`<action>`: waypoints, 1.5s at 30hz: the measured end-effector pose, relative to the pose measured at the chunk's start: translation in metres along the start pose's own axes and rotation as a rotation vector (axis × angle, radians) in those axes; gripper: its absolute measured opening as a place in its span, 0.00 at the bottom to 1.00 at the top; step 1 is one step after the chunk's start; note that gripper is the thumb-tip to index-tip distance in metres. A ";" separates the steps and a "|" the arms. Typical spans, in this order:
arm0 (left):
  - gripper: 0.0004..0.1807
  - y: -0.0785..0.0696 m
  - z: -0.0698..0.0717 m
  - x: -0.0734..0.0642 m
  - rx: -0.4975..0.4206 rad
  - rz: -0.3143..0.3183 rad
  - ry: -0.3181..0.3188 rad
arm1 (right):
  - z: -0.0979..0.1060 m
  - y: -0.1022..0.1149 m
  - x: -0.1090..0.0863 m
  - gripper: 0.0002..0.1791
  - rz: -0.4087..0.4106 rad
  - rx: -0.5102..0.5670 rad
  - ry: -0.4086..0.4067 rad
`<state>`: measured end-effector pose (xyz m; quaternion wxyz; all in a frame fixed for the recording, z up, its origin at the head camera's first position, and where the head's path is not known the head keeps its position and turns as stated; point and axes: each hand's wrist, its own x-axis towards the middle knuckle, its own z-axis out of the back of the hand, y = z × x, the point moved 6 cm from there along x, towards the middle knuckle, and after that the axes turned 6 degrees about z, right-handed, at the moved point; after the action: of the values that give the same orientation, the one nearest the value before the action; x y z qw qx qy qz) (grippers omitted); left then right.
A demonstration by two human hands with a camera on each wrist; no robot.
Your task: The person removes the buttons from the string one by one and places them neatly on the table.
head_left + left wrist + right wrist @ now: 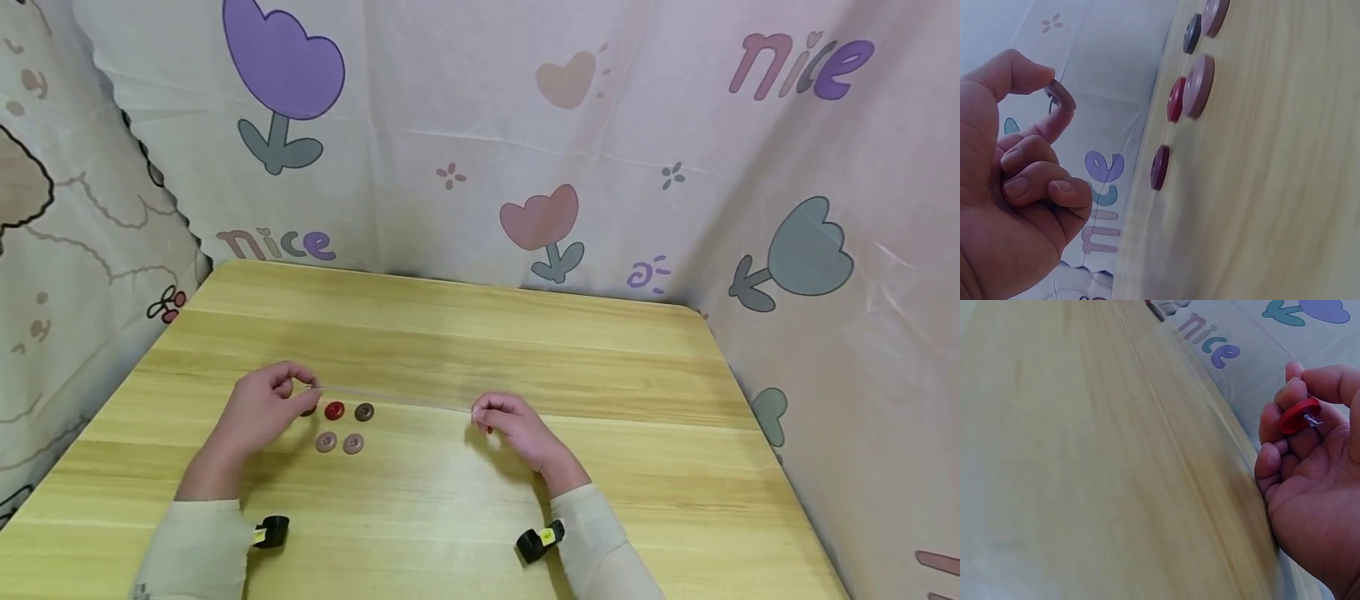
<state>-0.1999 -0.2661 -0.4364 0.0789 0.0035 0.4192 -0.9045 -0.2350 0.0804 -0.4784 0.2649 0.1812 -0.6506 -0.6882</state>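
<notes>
My left hand (258,408) pinches a brown button (1064,96) between thumb and forefinger, above the table's left half. A thin pale string (397,398) stretches from there to my right hand (517,429), whose thumb and forefinger pinch it. Just below those fingertips a red button (1299,417) hangs against the curled fingers, a knotted string end sticking out of it. On the table near my left hand lie a second red button (334,411), a dark grey button (364,412), two pinkish-brown buttons (326,442) and a dark red button (1159,167), partly hidden by that hand in the head view.
The wooden table (420,517) has a patterned cloth (450,100) hanging behind it and at both sides. A black wrist camera (272,532) is on my left sleeve, and another black camera (534,546) is on my right.
</notes>
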 end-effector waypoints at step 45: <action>0.10 0.036 -0.010 -0.018 0.097 0.010 0.108 | 0.000 0.012 -0.002 0.12 0.002 0.027 -0.003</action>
<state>-0.1772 -0.2787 -0.4683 0.0605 0.0581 0.3785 -0.9218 -0.2317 0.0812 -0.4668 0.2619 0.1830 -0.6606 -0.6794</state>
